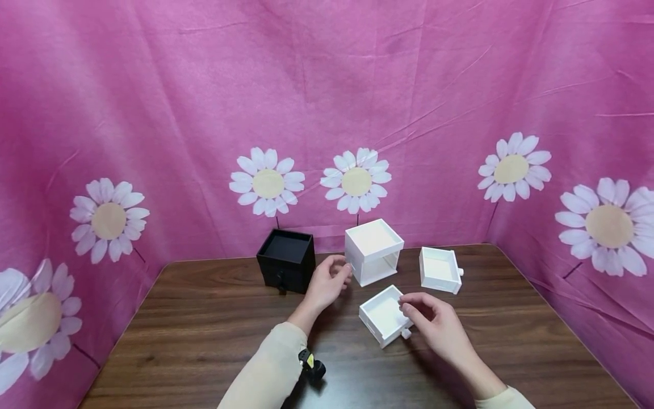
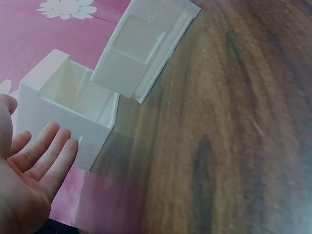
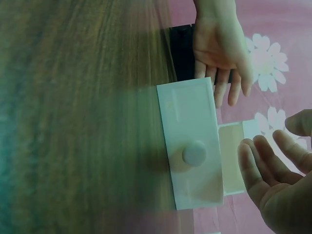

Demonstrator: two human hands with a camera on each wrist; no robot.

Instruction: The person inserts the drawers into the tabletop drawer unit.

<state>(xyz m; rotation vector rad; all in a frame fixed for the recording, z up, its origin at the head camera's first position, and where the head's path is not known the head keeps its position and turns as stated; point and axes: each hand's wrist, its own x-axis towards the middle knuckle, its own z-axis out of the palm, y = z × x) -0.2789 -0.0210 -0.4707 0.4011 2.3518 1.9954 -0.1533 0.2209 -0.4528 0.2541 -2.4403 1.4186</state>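
A white box frame [image 1: 372, 253] with an open front stands at the back middle of the table. In front of it lies a white drawer [image 1: 383, 315] with a round knob [image 3: 194, 153]. The left hand [image 1: 327, 284] is beside the box frame's left side, fingers loosely bent, holding nothing; the left wrist view shows its fingers [image 2: 48, 151] spread near the box frame [image 2: 68, 114]. The right hand [image 1: 441, 326] hovers at the drawer's right edge, fingers relaxed; in the right wrist view, a gap shows between this hand [image 3: 282, 180] and the drawer front [image 3: 190, 97].
A black box [image 1: 287, 260] with a drawer stands left of the left hand. A second white drawer [image 1: 440, 270] lies at the back right, knob facing right. A pink cloth [image 1: 327, 85] with daisies hangs behind and around the wooden table [image 1: 204, 329].
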